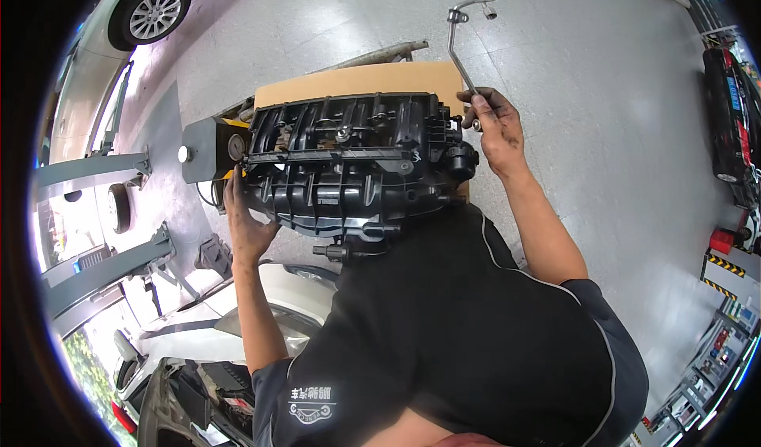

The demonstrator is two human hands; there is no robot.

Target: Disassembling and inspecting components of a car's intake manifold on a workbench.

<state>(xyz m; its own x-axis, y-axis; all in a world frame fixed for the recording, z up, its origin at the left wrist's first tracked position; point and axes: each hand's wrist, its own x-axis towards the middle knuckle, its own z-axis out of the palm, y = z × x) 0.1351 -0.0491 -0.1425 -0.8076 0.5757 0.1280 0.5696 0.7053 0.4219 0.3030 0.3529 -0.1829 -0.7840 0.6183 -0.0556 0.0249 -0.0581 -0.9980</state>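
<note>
A black plastic intake manifold [341,189] with ribbed runners lies across a brown cardboard sheet [297,85] in front of me. My left hand [250,229] is at its left end, fingers along the side and thumb at the near lower edge, steadying it; part of the grip is hidden. To the right of the manifold, my right hand [495,126] is closed round the lower end of a thin bent metal pipe [457,51]. The pipe points up and away, with a bracket partway along and a fitting at its hooked far end.
A dark box with a round gauge [236,147] stands just left of the manifold. Cars, including one with a silver wheel [155,13], and grey lift arms [95,170] are on the left. A black-and-red floor jack [725,114] stands far right on the grey floor.
</note>
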